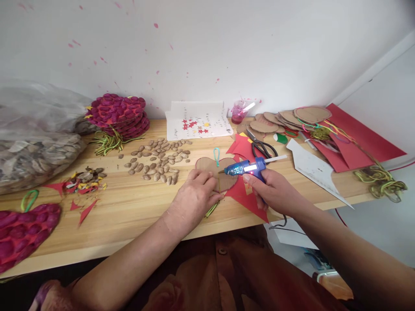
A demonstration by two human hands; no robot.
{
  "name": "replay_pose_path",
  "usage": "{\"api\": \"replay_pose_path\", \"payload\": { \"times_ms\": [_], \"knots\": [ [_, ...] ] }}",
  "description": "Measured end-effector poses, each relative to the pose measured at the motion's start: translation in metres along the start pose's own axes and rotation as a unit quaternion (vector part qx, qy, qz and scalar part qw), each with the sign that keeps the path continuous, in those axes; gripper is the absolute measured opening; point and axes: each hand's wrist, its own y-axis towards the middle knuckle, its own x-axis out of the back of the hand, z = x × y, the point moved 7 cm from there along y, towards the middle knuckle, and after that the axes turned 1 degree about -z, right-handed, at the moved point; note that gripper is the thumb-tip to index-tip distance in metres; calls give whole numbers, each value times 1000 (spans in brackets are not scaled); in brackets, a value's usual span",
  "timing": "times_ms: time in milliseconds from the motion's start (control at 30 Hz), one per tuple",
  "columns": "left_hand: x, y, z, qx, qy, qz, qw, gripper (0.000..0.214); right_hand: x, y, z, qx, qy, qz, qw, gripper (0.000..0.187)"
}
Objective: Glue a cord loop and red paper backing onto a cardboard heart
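Observation:
My right hand (pixel 274 190) grips a blue glue gun (pixel 248 167), its nozzle aimed left at a brown cardboard heart (pixel 210 166) lying on the wooden table (pixel 136 207). A teal loop (pixel 216 154) sticks up from the heart's top. My left hand (pixel 193 198) rests on the heart's lower left edge, fingers pressed together on green and yellow strings (pixel 212 208) that trail out below it. Red paper pieces (pixel 246 196) lie under and beside the heart.
Loose seeds (pixel 158 162) are scattered behind the heart. Black scissors (pixel 261 147), cardboard cut-outs (pixel 285 119), red sheets (pixel 359 138) and a string bundle (pixel 381 181) lie right. Finished purple hearts (pixel 118 114) are stacked left, a plastic bag (pixel 35 147) beside them, another heart (pixel 22 231) near.

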Motion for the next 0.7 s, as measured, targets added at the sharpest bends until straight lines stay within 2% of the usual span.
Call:
{"api": "replay_pose_path", "payload": {
  "times_ms": [167, 433, 533, 700],
  "knots": [
    [2, 1, -2, -3, 1, -2, 1000, 25, 3, -3, 10, 28, -81, -36, 996, 45],
    [1, 1, -1, 7, 7, 13, 1000, 24, 8, -6, 22, 131, -179, -126, 967, 37],
    [0, 1, -1, 5, 5, 10, 1000, 24, 9, -8, 17, 101, -134, -111, 980, 40],
    [0, 1, 0, 2, 5, 2, 1000, 24, 1, -7, 7, 38, -46, -34, 998, 48]
  ]
}}
